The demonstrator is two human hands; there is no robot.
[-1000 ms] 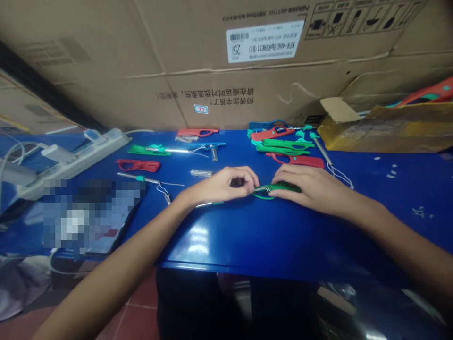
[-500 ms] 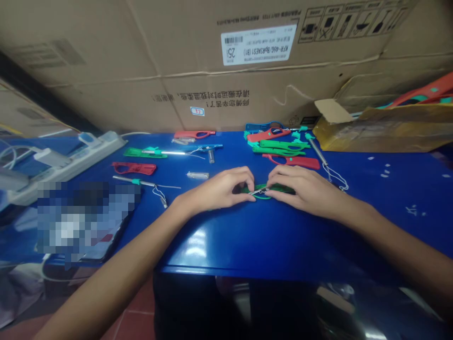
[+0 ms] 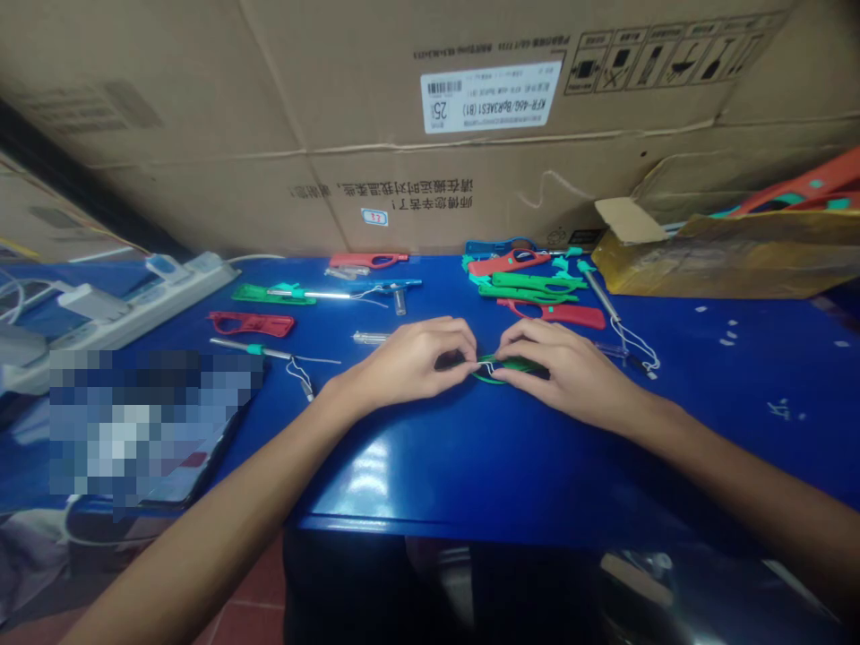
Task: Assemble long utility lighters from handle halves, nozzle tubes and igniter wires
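Over a glossy blue table (image 3: 430, 466), the left hand (image 3: 426, 358) has thumb and fingertips pinched at thin white wires (image 3: 490, 368); the right hand (image 3: 564, 363), curled nearly closed, grips a smooth green plastic casing (image 3: 519, 364) between them — bendy wires probably want light fingertips, a steady casing.

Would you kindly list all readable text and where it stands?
"KFR-46G/BpR3AES1(B1)": white label
"25": same label
"师傅您辛苦了!": upside-down cardboard box
"请在搬运时对我温柔些,谢谢您!": same box
Too blurred: blue-edged sticker, icon captions, smaller print.
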